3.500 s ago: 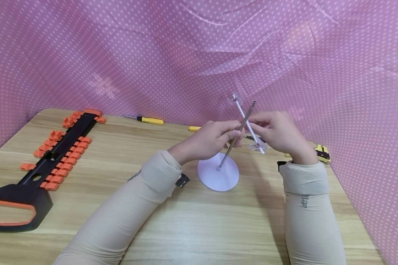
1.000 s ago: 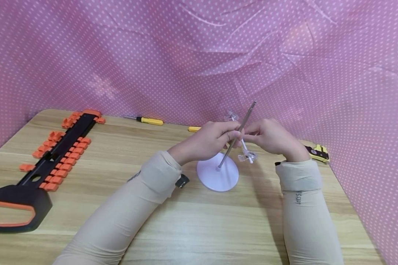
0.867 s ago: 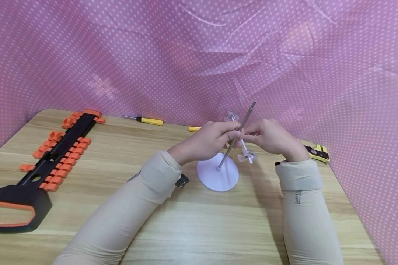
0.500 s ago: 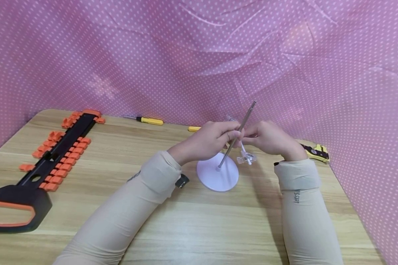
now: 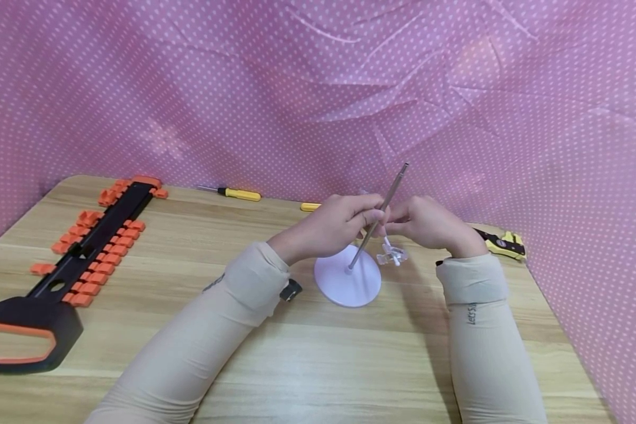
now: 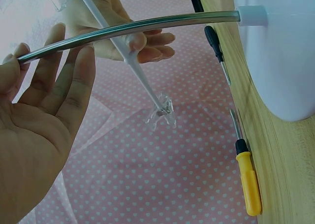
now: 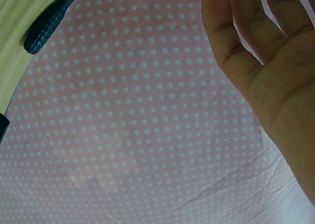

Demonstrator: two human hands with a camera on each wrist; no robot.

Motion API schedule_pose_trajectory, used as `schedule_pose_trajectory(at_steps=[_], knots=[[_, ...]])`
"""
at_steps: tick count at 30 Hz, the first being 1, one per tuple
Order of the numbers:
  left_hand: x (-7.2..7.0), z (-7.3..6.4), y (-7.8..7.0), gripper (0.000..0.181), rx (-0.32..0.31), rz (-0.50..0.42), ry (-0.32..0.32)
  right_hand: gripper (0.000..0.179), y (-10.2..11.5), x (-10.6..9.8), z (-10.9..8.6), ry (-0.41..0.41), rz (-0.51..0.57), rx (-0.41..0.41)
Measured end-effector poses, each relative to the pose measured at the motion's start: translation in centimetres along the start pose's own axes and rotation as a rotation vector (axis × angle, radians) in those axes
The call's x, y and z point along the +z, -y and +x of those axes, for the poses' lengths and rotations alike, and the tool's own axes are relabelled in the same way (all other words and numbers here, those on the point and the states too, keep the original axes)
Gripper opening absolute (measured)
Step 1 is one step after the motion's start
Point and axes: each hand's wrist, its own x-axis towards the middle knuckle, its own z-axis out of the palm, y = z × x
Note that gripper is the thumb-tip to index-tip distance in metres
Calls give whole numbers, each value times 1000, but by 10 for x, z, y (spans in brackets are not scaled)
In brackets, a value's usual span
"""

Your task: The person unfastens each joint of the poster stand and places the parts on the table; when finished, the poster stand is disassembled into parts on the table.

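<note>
A round white base (image 5: 344, 288) stands on the table with a thin metal rod (image 5: 396, 185) rising from it at a slant. My left hand (image 5: 334, 227) pinches this rod between thumb and fingers. Close beside it, my right hand (image 5: 429, 222) pinches the middle of a thin white bar (image 6: 140, 79). Clear plastic clips sit on both bar ends; the near clip (image 5: 392, 254) hangs just right of the base, and the far one is mostly behind my left hand in the head view. In the left wrist view the bar crosses behind the rod; whether they touch I cannot tell.
On the left lies a black rack with orange clips (image 5: 85, 253). A yellow-handled screwdriver (image 5: 242, 194) and another yellow handle (image 5: 310, 206) lie along the back edge. A dark-handled screwdriver (image 6: 215, 39) is near the base. Yellow-and-black pliers-like tool (image 5: 503, 242) lies right. Pink dotted cloth hangs behind.
My right hand has moved left and down with the white bar, bringing it close against my left hand. The left hand, rod and base have stayed in place.
</note>
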Motion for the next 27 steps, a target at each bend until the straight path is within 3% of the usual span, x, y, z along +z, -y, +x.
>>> schedule_pose_trajectory(at_steps=[27], knots=[[1, 0, 1, 23, 27, -3, -10, 15, -7, 5, 5, 55, 7, 31]])
